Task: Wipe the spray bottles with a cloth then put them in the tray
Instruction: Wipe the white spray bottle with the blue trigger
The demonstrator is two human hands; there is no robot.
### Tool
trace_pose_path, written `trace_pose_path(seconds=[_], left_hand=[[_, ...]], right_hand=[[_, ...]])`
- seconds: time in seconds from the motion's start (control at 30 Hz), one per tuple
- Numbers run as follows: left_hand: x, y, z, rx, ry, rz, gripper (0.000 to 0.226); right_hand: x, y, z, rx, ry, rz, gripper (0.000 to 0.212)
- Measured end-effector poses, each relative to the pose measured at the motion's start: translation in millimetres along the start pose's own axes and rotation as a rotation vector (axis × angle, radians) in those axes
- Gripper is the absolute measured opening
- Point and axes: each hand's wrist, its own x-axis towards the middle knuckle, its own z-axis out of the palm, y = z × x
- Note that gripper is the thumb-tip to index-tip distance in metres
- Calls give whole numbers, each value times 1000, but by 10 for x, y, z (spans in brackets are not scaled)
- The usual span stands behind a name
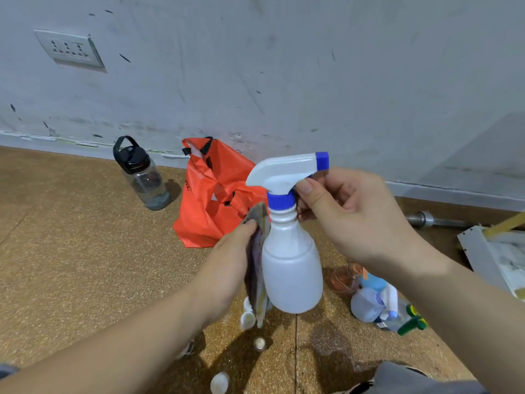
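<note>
A white spray bottle (291, 268) with a blue collar and blue nozzle hangs upright in the air at the centre of the head view. My right hand (352, 211) pinches it at the neck, just under the trigger. My left hand (230, 263) holds a grey-purple cloth (257, 260) flat against the bottle's left side. Several other spray bottles (377, 300), one with a green trigger, lie in a heap on the floor at the lower right. A white tray (477, 251) shows partly at the right edge.
An orange bag (210, 200) sits against the wall behind the bottle, with a dark water bottle (142, 174) to its left. Small white bottles (219, 382) lie on the cork floor below my hands. A metal bar (434, 220) lies near the right wall.
</note>
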Motion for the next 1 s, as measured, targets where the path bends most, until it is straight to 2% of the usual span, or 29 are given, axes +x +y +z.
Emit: trace_pose_path(seconds=[0.03, 0.1, 0.2, 0.27, 0.3, 0.37, 0.43, 0.5, 0.6, 0.63, 0.7, 0.77, 0.87, 0.93, 1.0], left_hand=[[1, 16, 6, -89, 35, -78, 42], [13, 175, 31, -186, 67, -107, 49], [85, 456, -30, -249, 139, 99, 45], [88, 565, -109, -62, 222, 318, 38], [42, 580, -127, 117, 179, 469, 36], [-57, 540, -128, 565, -70, 724, 39], [-69, 469, -145, 922, -201, 873, 51], [-7, 430, -222, 959, -171, 954, 54], [95, 431, -318, 854, -148, 970, 47], [101, 436, -319, 845, -151, 980, 45], [104, 411, -313, 813, -152, 964, 38], [92, 391, -317, 734, -132, 823, 30], [92, 381, -332, 584, 24, 605, 24], [49, 441, -293, 363, 103, 457, 30], [5, 535, -250, 270, 126, 430, 34]], right_hand=[[15, 29, -3, 12, -16, 21, 45], [15, 68, -4, -2, -48, 41, 48], [-4, 109, 20, -93, -75, 37, 49], [-23, 134, 49, -153, -79, 42, 48], [-28, 151, 70, -187, -79, 45, 49], [-47, 168, 111, -255, -103, 29, 44], [-78, 162, 146, -296, -160, -30, 30], [-107, 136, 159, -328, -199, -103, 18], [-141, 135, 179, -234, -211, -137, 13], [-146, 157, 183, -186, -210, -132, 16], [-142, 182, 182, -114, -210, -89, 35], [-111, 180, 130, -69, -176, -1, 50], [-55, 187, 21, 3, -106, 99, 44], [-46, 207, -6, -38, -112, 121, 48], [-68, 226, 9, -70, -146, 133, 51]])
